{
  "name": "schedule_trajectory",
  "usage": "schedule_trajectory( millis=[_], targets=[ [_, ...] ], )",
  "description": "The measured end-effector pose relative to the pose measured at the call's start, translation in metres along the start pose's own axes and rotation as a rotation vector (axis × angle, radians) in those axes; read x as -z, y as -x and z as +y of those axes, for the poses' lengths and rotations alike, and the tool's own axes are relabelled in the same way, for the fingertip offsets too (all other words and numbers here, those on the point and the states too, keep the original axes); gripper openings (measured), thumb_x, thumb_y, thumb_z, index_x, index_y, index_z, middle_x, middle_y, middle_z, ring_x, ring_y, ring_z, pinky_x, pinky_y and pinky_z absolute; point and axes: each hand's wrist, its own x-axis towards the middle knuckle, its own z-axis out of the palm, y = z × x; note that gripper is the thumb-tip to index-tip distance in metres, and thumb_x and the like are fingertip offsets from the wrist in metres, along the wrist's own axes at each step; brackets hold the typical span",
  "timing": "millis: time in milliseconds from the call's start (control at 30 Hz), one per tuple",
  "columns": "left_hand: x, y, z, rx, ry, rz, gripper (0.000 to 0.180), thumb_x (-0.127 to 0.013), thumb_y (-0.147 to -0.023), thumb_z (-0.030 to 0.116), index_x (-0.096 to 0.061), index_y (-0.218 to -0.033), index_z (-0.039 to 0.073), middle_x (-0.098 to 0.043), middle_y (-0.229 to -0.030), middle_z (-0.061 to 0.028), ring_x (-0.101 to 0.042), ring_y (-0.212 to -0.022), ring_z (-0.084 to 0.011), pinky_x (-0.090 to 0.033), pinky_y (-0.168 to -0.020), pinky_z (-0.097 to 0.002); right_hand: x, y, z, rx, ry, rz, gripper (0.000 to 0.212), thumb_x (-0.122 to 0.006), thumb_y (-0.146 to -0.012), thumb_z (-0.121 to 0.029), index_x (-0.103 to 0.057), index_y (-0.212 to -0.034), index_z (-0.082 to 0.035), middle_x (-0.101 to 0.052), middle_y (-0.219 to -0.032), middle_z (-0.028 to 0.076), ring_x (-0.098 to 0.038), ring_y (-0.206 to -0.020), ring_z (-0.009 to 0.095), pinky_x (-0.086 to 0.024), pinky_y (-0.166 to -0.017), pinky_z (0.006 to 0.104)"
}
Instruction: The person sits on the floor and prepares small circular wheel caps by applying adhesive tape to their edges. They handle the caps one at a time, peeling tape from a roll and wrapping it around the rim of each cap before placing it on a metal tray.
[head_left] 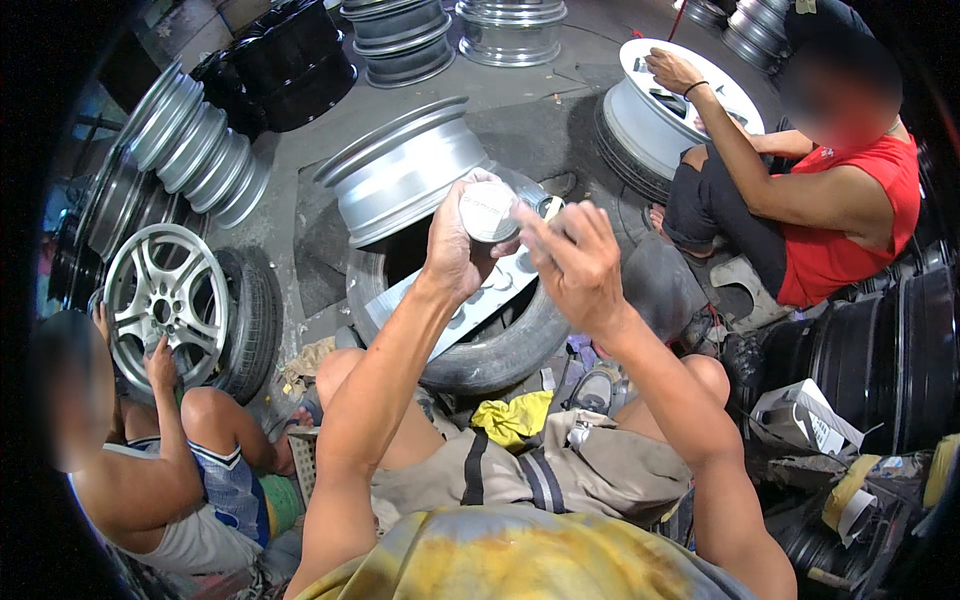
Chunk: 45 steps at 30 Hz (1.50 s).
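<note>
My left hand (462, 236) is closed round a round silver wheel center cap (487, 208) with raised lettering, its face tilted up toward me. Close to the cap's right edge, my right hand (575, 255) has its fingers bent together, slightly blurred; whatever they may hold is hidden. Below both hands a pale board (455, 325) lies across a black tire (500, 365), with several round caps on it, partly covered by my hands. A small can (549, 206) stands just beyond my right hand. Behind the cap, a silver wheel rim (405, 180) rests tilted on the tire.
On the right a person in red works at a white wheel (655, 120); at left another handles a silver spoked wheel (165, 305). A yellow cloth (512, 418) lies before my lap. Stacked rims (400, 40) stand behind, and black rims (865, 360) line the right.
</note>
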Motion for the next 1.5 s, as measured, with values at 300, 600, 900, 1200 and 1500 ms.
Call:
schedule_trajectory(
  millis=[300,600,900,1200,1500],
  targets=[
    [-0.01,0.0,-0.009,-0.001,-0.071,-0.007,0.032,-0.04,-0.109,0.034,-0.06,-0.108,0.009,-0.066,-0.1,-0.0038,-0.066,-0.081,-0.0157,-0.056,-0.064,-0.0314,-0.001,0.001,0.011,-0.014,0.035,-0.008,0.032,-0.074,-0.085,-0.011,-0.074,-0.117,-0.006,-0.051,-0.083,0.005,-0.051,-0.079,0.024,-0.041,-0.071,0.0389],
    [-0.002,-0.004,-0.004,0.097,-0.099,-0.069,0.035,-0.034,-0.111,0.037,-0.059,-0.108,0.013,-0.065,-0.095,-0.0041,-0.066,-0.083,-0.0157,-0.054,-0.064,-0.0286,0.003,0.003,0.021,-0.022,0.097,0.016,0.037,-0.079,-0.083,-0.013,-0.077,-0.119,-0.009,-0.049,-0.077,0.002,-0.048,-0.074,0.022,-0.038,-0.069,0.0381],
    [-0.011,0.005,0.024,0.096,-0.158,0.055,0.037,-0.032,-0.109,0.032,-0.057,-0.104,0.005,-0.062,-0.087,-0.0124,-0.049,-0.054,-0.0172,-0.037,-0.044,-0.0276,0.004,0.044,0.068,-0.347,0.157,-0.281,0.021,-0.069,-0.095,-0.023,-0.077,-0.098,-0.003,-0.058,-0.083,0.015,-0.059,-0.08,0.035,-0.045,-0.073,0.0462],
    [0.017,0.036,0.029,0.13,-0.92,0.291,0.039,-0.075,-0.096,0.025,-0.062,-0.122,-0.002,-0.068,-0.096,-0.0109,-0.062,-0.07,-0.0126,-0.047,-0.052,-0.0238,0.008,0.226,0.089,-0.66,0.046,-0.956,0.029,-0.069,-0.093,-0.027,-0.076,-0.085,0.0,-0.069,-0.088,0.026,-0.068,-0.084,0.047,-0.053,-0.075,0.0549],
    [-0.011,0.055,0.047,-0.118,-1.379,0.225,0.04,-0.063,-0.102,0.043,-0.073,-0.106,0.005,-0.071,-0.081,-0.0038,-0.056,-0.052,-0.0047,-0.039,-0.043,-0.0201,0.002,0.289,0.106,-0.659,0.454,-1.129,0.039,-0.08,-0.081,-0.036,-0.075,-0.101,-0.003,-0.072,-0.107,0.024,-0.07,-0.104,0.04,-0.056,-0.089,0.0512]
  ],
)
